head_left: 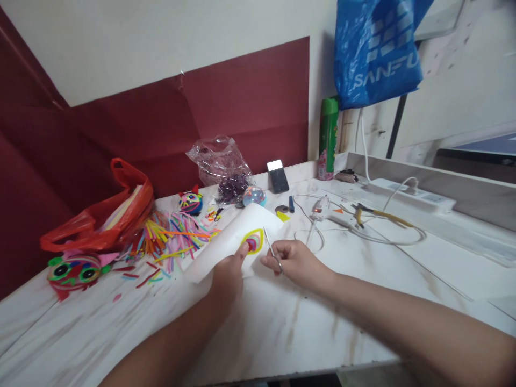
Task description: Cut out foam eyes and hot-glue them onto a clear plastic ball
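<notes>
My left hand [229, 274] grips the near edge of a white sheet of paper [220, 242], its thumb on top beside a teardrop-shaped piece [253, 242]. That piece has a yellow outline with pink, white and red curves inside. In my right hand [296, 263] is a pair of small metal scissors [274, 252], fingers at the handle loops. The blades point up and away, close to the right side of the yellow outline. Whether they touch the paper I cannot tell. The sheet is held tilted above the table.
Colourful pipe cleaners [173, 236] lie left, near a red plastic bag [124, 209] and a red stuffed-looking figure [76, 273]. Behind are a blue figure [191, 201] and a clear bag [221, 161]. At right sit a glue gun [330, 212], pliers [379, 213] and a power strip [415, 194].
</notes>
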Demonstrator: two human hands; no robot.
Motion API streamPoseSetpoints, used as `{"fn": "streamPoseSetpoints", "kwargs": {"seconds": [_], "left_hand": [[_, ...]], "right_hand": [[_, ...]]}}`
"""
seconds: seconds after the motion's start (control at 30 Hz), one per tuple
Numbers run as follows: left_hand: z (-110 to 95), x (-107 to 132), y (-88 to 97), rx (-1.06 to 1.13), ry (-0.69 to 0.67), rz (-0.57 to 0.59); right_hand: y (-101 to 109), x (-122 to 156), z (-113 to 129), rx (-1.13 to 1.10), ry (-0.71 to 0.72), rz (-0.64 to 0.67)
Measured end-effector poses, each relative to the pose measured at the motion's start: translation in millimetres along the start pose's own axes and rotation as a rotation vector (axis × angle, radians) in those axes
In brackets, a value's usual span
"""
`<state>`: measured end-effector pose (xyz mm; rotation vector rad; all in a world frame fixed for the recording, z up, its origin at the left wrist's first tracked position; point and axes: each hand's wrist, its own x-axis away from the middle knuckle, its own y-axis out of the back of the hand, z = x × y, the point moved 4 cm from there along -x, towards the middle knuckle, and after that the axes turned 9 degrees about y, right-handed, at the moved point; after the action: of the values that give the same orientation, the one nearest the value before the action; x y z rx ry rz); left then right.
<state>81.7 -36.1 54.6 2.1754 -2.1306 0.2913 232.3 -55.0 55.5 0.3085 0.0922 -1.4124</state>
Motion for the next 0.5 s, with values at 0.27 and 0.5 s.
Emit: {"fn": "streamPoseSetpoints", "kwargs": {"seconds": [0.27, 0.5], "left_hand": [[-37.8, -15.7, 26.0, 0.118, -0.053, 0.087], [-19.6, -1.5, 29.4, 0.102, 0.025, 0.109]], "right_hand": [[0.7, 0.9, -2.9, 0.012, -0.073, 0.156], [-17.4, 7.3, -10.3, -0.003, -0.167, 0.308]]}}
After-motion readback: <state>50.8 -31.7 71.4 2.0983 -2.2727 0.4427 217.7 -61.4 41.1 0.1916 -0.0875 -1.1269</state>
